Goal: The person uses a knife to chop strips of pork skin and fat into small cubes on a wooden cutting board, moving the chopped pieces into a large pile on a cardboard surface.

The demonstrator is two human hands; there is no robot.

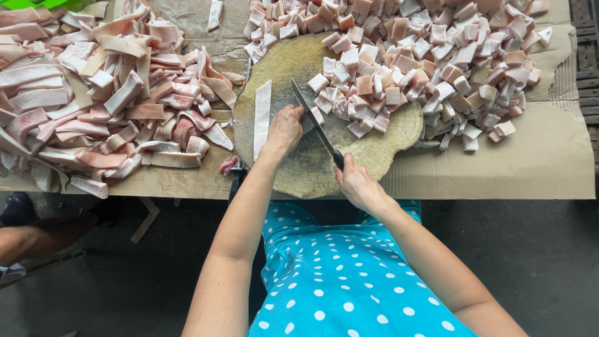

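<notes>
Right hand (357, 185) at the near edge of the round wooden board (299, 62), fingers clamped on the knife (315, 122) handle. Left hand (285, 129) mid-board, fingers curled down on a strip under the blade. One uncut strip (262, 118) beside it. Far right: big heap of cut squares (437, 56). Far left: large pile of whole strips (93, 93) left; judging roughly half done.
</notes>
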